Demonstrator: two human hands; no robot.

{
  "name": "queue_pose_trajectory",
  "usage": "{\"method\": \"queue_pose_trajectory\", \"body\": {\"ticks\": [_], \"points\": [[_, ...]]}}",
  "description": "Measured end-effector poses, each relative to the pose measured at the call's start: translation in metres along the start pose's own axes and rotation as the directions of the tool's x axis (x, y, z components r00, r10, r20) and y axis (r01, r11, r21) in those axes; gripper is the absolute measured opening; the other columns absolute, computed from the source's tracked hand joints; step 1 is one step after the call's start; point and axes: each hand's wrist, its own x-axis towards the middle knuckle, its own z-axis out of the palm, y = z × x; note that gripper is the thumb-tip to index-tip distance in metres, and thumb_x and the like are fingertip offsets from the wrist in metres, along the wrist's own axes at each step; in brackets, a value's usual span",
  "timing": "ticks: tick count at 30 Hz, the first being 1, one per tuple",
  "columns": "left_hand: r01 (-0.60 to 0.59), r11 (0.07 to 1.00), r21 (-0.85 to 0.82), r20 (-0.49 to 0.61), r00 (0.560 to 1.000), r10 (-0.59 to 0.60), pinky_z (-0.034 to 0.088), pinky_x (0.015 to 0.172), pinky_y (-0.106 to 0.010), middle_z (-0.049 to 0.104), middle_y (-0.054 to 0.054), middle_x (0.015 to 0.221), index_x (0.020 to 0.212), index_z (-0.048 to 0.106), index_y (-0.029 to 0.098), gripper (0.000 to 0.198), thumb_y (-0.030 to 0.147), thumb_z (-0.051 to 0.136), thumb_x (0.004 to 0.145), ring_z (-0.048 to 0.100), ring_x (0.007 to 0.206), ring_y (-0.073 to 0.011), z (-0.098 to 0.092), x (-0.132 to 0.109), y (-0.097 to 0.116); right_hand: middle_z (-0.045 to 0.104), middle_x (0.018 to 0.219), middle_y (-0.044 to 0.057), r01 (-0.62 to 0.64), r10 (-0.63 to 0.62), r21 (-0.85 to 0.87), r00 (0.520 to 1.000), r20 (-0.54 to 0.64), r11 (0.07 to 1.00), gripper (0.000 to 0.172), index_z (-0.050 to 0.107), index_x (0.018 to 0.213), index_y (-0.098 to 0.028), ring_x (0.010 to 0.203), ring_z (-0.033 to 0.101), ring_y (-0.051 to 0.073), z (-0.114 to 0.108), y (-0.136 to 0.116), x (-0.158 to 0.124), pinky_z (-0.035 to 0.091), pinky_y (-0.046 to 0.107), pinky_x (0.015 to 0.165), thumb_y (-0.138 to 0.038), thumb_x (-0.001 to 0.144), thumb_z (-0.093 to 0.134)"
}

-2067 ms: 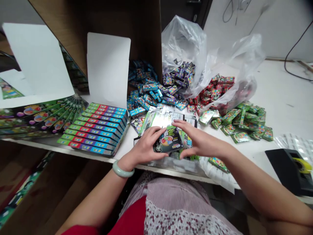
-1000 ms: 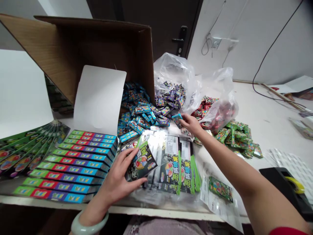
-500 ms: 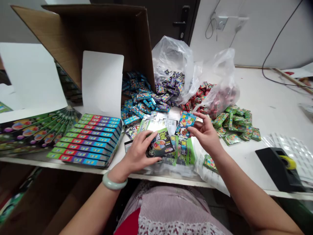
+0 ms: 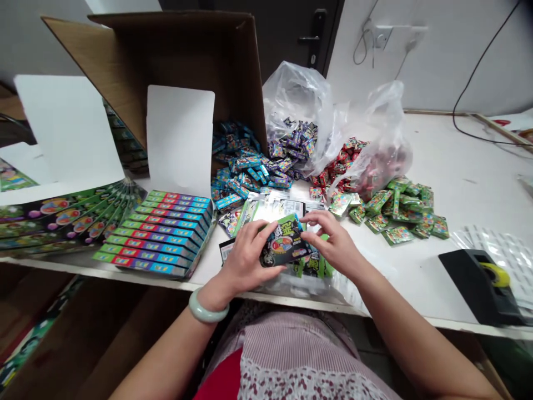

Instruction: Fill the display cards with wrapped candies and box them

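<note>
My left hand (image 4: 246,256) grips a black candy pouch (image 4: 284,243) with green lettering, just above the white table's (image 4: 449,166) front edge. My right hand (image 4: 333,245) is closed on the pouch's right side, fingers at its top corner. Under both hands lies a stack of the same pouches in clear plastic (image 4: 310,266). Heaps of small packets lie behind: blue ones (image 4: 237,166), purple ones (image 4: 293,141) in a clear bag, red ones (image 4: 353,158) in a second bag, green ones (image 4: 400,208).
An open display box of long colourful boxes (image 4: 160,233) stands left of my hands, its white lid up. Fanned green cartons (image 4: 62,214) lie further left. A big cardboard box (image 4: 166,72) stands behind. A black tape dispenser (image 4: 483,286) sits at the right.
My right hand reached to the packet heaps, picked up a small blue packet and brought it back. Now that hand is on the pouch and the packet no longer shows.
</note>
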Motion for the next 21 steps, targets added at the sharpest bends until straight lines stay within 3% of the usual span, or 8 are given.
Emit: {"method": "queue_pose_trajectory", "body": {"ticks": [3,5,7,9,11,15,18,21], "points": [[0.048,0.999,-0.016,-0.047,0.998,-0.049,0.043,0.103,-0.053,0.044,-0.016,0.128,0.142,0.033,0.019,0.089,0.037,0.08,0.069,0.046,0.122,-0.0349,-0.005,-0.001,0.006,0.05,0.132,0.008,0.006,-0.006,0.006,0.997,0.08,1.0,0.043,0.058,0.122,-0.029,0.12,0.052,0.025,0.011,-0.007,-0.006,0.051,0.039,0.09,-0.037,0.081,0.067],[0.075,0.994,-0.076,-0.066,0.995,-0.08,0.044,0.103,-0.054,0.044,-0.016,0.127,0.14,0.034,0.019,0.089,0.038,0.082,0.067,0.046,0.122,-0.0349,-0.009,-0.001,0.012,0.054,0.125,0.007,-0.082,0.065,0.113,0.987,0.149,0.99,0.048,0.052,0.128,-0.03,0.097,0.063,0.019,0.015,-0.012,-0.009,0.056,0.034,0.077,-0.035,0.082,0.065],[0.133,0.971,-0.201,-0.069,0.986,-0.149,0.043,0.105,-0.053,0.046,-0.015,0.128,0.137,0.037,0.022,0.08,0.041,0.079,0.072,0.046,0.123,-0.0333,-0.009,-0.001,0.019,0.057,0.117,0.006,-0.133,0.103,0.182,0.98,0.168,0.974,0.042,0.053,0.123,-0.028,0.074,0.062,0.012,0.013,-0.015,-0.01,0.055,0.029,0.064,-0.032,0.082,0.063],[0.234,0.882,-0.409,-0.036,0.962,-0.272,0.046,0.102,-0.049,0.051,-0.012,0.127,0.135,0.038,0.024,0.06,0.038,0.068,0.084,0.052,0.12,-0.0284,-0.004,-0.003,0.024,0.057,0.119,0.006,-0.121,0.103,0.208,0.99,0.096,0.971,0.04,0.054,0.119,-0.027,0.067,0.059,0.009,0.009,-0.016,-0.012,0.053,0.026,0.059,-0.031,0.081,0.065],[0.321,0.718,-0.618,0.025,0.921,-0.39,0.053,0.094,-0.043,0.056,-0.01,0.121,0.135,0.038,0.025,0.048,0.031,0.057,0.091,0.059,0.11,-0.023,0.005,-0.009,0.029,0.054,0.126,0.006,-0.092,0.107,0.25,0.993,-0.048,0.964,0.045,0.051,0.117,-0.029,0.068,0.059,0.008,0.005,-0.012,-0.018,0.053,0.024,0.058,-0.03,0.077,0.07],[0.359,0.444,-0.821,0.131,0.875,-0.466,0.057,0.087,-0.036,0.058,-0.007,0.118,0.141,0.033,0.029,0.057,0.028,0.057,0.09,0.062,0.105,-0.0198,0.027,-0.027,0.037,0.061,0.109,0.002,-0.119,0.198,0.378,0.964,-0.176,0.918,0.045,0.05,0.109,-0.03,0.072,0.063,0.011,0.012,0.008,-0.042,0.056,0.025,0.062,-0.032,0.072,0.076],[0.372,0.327,-0.869,0.203,0.87,-0.45,0.055,0.092,-0.033,0.059,-0.005,0.126,0.14,0.039,0.033,0.056,0.025,0.06,0.089,0.061,0.113,-0.0195,0.033,-0.038,0.04,0.065,0.09,0.001,-0.136,0.231,0.382,0.949,-0.215,0.914,0.03,0.057,0.103,-0.026,0.078,0.065,0.014,0.025,0.019,-0.061,0.056,0.027,0.067,-0.035,0.078,0.071],[0.356,0.31,-0.882,0.195,0.873,-0.448,0.054,0.091,-0.027,0.064,-0.002,0.123,0.128,0.052,0.032,0.046,0.023,0.066,0.086,0.062,0.11,-0.0173,0.029,-0.037,0.04,0.066,0.091,0.002,-0.095,0.18,0.302,0.947,-0.266,0.948,0.027,0.06,0.108,-0.026,0.077,0.064,0.014,0.032,0.02,-0.071,0.055,0.027,0.067,-0.032,0.082,0.067]]}}
